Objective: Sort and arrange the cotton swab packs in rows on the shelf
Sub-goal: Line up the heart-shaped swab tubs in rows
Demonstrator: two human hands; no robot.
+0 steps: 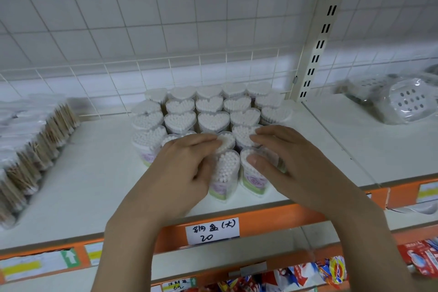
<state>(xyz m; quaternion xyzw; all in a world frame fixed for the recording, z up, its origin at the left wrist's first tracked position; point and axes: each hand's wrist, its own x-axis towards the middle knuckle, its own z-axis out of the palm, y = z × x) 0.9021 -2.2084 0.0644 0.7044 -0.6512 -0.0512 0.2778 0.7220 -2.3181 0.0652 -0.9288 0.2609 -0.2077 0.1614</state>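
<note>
Wide white shelf (94,173) fills the view, orange front edge (260,218) running along it with a handwritten price tag (212,230) stuck on. Behind it, a white wire grid (166,31) and a slotted upright post (322,38). Over on the left of the shelf, a big heap of bagged wooden sticks (30,149); far right, wrapped plastic goods (400,102), too blurred to make out. Centre stage, the cotton swab packs (213,121), heart-shaped clear tubs standing upright and packed in rows, touching one another, back toward the grid. Two more stand at the front of the block, nearest the shelf edge. Left hand (180,173) lies over the front-left side of the block, fingers curled round a tilted pack (226,143) that leans out of line. Right hand (286,163) sits on the front-right pack (256,173), thumb pressed on its top, fingers bent over the tubs behind; whether it truly grips I cannot tell.
</note>
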